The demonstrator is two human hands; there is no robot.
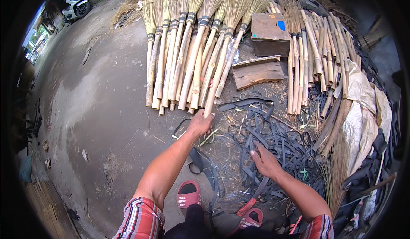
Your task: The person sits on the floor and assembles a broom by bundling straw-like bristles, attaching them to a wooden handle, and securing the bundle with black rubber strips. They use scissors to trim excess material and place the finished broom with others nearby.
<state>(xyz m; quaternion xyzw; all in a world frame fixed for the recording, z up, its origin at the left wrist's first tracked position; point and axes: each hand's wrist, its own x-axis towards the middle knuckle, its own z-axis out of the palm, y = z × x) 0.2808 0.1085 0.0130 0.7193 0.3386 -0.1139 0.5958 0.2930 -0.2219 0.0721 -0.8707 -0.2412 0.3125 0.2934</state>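
My left hand (201,124) is closed around the lower end of a broom's bamboo handle (216,82). That broom's bristle head (235,4) fans out at the far end, among several other brooms (177,64) lying side by side on the ground. Over a tangled heap of black rubber strips (282,143), my right hand (267,160) has its thumb and fingers apart and shows nothing in its grasp. Whether its fingertips touch the strips I cannot tell. Near my feet lies a blade with a red handle (246,207).
A wooden box (270,33) and a loose wooden board (259,71) sit right of the brooms. Bamboo handles (329,46) are stacked beyond them, by a pale sack (363,115). Loose bristles (335,166) stand at the right. A scooter (76,4) is parked far left.
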